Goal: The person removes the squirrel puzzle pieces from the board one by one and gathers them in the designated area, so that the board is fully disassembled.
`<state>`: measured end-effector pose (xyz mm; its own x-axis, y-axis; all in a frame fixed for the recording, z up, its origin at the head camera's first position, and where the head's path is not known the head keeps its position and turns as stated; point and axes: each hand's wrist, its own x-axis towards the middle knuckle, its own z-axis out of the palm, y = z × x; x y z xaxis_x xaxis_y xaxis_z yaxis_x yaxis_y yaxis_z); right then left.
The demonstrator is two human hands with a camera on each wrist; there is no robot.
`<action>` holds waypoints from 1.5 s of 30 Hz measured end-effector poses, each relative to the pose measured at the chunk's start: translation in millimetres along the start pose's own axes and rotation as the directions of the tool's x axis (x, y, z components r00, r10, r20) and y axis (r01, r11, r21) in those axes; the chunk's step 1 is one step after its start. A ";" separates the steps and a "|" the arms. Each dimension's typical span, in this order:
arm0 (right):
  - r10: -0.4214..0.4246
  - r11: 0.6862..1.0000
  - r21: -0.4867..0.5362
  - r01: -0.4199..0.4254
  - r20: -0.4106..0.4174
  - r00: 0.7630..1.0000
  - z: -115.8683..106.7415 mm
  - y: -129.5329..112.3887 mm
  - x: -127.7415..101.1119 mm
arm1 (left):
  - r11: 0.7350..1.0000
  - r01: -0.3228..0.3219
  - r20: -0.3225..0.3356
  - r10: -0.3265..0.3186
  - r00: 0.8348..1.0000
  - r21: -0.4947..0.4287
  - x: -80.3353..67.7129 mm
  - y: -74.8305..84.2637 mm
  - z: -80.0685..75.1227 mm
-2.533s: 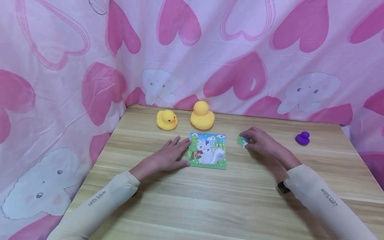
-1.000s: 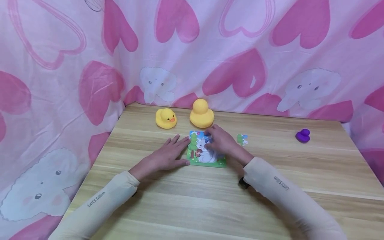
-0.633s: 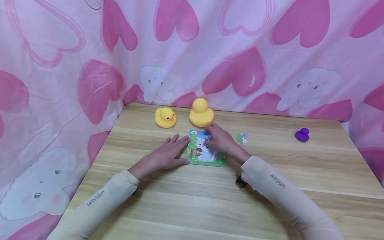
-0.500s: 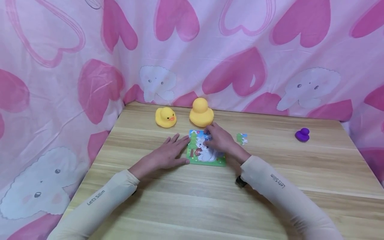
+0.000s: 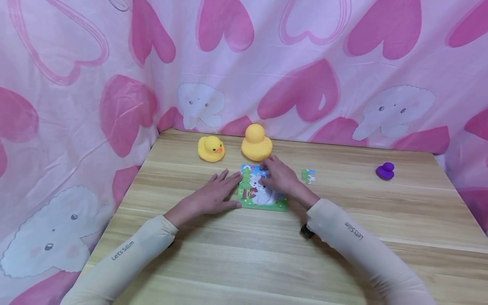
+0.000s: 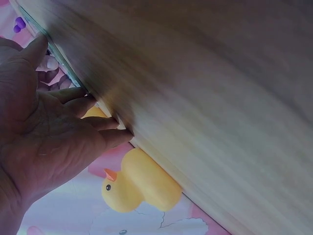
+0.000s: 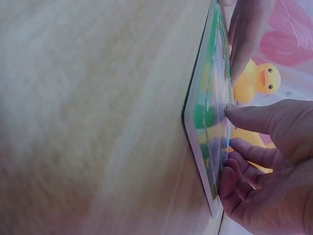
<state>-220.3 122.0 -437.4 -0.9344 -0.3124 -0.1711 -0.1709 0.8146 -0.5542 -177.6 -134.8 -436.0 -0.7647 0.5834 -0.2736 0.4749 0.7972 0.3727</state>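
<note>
A square jigsaw puzzle point(image 5: 263, 201) with a squirrel picture lies on the table. My left hand point(image 5: 215, 195) rests flat beside it, fingers spread, with fingertips and thumb along its left edge. Over its upper part is my right hand point(image 5: 282, 178). The right thumb point(image 7: 249, 116) and index finger point(image 7: 252, 151) meet the puzzle's surface about a piece's width apart and seem to pinch a puzzle piece, mostly hidden under the hand; the other fingers curl in. A loose puzzle piece point(image 5: 308, 176) with a green tree lies to the right.
Behind the puzzle stand a smaller yellow rubber duck point(image 5: 211, 149) and a larger yellow duck point(image 5: 256, 143), close to the right fingertips. A purple duck point(image 5: 385, 171) sits far right. A pink heart-patterned curtain point(image 5: 305, 84) borders the wooden table point(image 5: 236, 258).
My right hand has left the loose piece on the right and moved left onto the puzzle. For the last second it has stayed there. The left hand has kept its place.
</note>
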 end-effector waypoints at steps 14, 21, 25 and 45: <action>-0.024 1.000 0.019 0.025 -0.031 0.999 1.8 2.0 -1.9 | 1.000 0.002 0.002 -0.002 1.000 0.010 -0.3 2.0 -2.0; -0.067 0.997 0.024 0.069 -0.064 0.996 1.6 7.8 -2.0 | 1.000 0.015 0.011 -0.015 1.000 0.013 1.8 2.6 -0.5; -0.102 0.995 -0.019 0.101 -0.079 0.992 -1.0 8.6 -3.7 | 1.000 0.012 0.008 -0.012 1.000 0.009 0.6 2.5 -0.7; -0.093 0.995 -0.034 0.093 -0.009 0.996 -8.0 4.1 -2.5 | 1.000 0.024 0.003 -0.024 1.000 0.002 -0.8 2.9 0.3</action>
<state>-221.1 130.0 -432.7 -0.9172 -0.3825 -0.1117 -0.2672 0.7982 -0.5398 -175.5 -132.8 -434.9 -0.7748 0.5643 -0.2850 0.4573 0.8115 0.3638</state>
